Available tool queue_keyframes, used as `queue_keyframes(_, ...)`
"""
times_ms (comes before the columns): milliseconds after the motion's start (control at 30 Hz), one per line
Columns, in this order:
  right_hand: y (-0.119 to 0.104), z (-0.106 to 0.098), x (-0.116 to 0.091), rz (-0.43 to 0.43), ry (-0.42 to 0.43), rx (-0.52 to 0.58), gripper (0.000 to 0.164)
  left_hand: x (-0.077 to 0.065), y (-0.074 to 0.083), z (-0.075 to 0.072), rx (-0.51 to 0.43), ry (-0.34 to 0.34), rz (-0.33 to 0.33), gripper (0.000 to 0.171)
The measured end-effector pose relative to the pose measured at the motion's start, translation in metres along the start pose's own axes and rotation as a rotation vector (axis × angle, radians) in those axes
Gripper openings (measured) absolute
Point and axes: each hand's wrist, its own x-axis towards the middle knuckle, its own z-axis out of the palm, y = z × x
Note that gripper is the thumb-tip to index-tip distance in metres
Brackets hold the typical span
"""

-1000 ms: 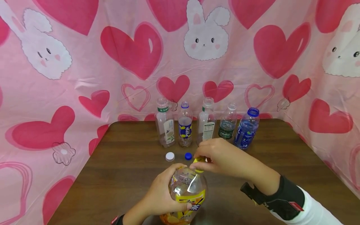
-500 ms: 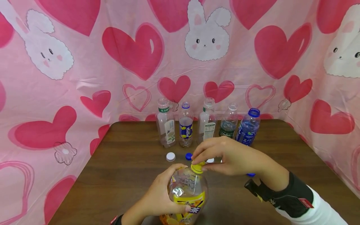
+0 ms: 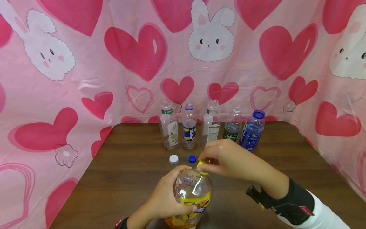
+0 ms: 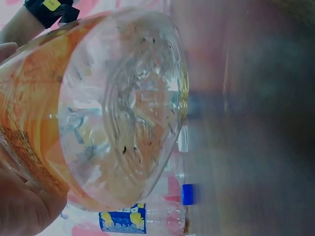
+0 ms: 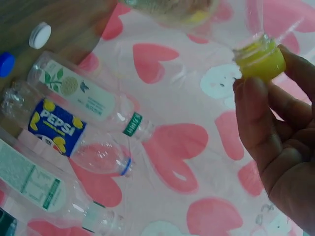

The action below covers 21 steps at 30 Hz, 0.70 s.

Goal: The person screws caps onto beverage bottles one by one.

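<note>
A large clear bottle (image 3: 194, 187) with a yellow and orange label leans above the near part of the table. My left hand (image 3: 168, 197) grips it round the side, thumb across the label. At its neck my right hand (image 3: 226, 159) pinches the yellow cap (image 3: 202, 166) between thumb and fingers. In the right wrist view the yellow cap (image 5: 263, 59) sits on the bottle's mouth, with thumb and fingertips at its edge. The left wrist view shows the bottle's ribbed base (image 4: 138, 108) tilted up off the table.
Behind the hands stand several uncapped bottles: a Pepsi bottle (image 3: 189, 127), two with green neck bands (image 3: 168, 127), a green-labelled one (image 3: 232, 125) and a blue one (image 3: 252, 130). A white cap (image 3: 173, 159) and a blue cap (image 3: 192, 159) lie on the wooden table (image 3: 120, 178).
My right hand's fingers lifted off and turned around the yellow cap, then swung back to pinch it. The left hand keeps its grip, and the bottle shifts only slightly.
</note>
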Motion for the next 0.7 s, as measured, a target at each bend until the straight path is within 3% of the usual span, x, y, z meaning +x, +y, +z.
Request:
queue_keyframes(100, 0.001, -0.006, -0.001, 0.0, -0.022, 0.025, 0.023, -0.001, -0.001, -0.001, -0.069, -0.028, 0.002, 0.086)
queue_keyframes(233, 0.005, -0.016, -0.004, -0.071, -0.062, 0.139, 0.032, -0.001, -0.003, -0.004, -0.156, -0.071, 0.024, 0.086)
queue_keyframes(400, 0.01, -0.019, -0.006, -0.168, -0.11, 0.261, 0.032, 0.0, -0.002, -0.006, -0.181, -0.095, 0.07, 0.086)
queue_keyframes(500, 0.01, -0.016, -0.007, -0.181, -0.104, 0.252, 0.027, 0.001, -0.001, -0.005, -0.173, -0.09, 0.075, 0.085)
queue_keyframes(700, 0.009, -0.009, -0.005, -0.104, -0.072, 0.153, 0.012, 0.001, -0.001, -0.002, -0.146, -0.066, 0.062, 0.082)
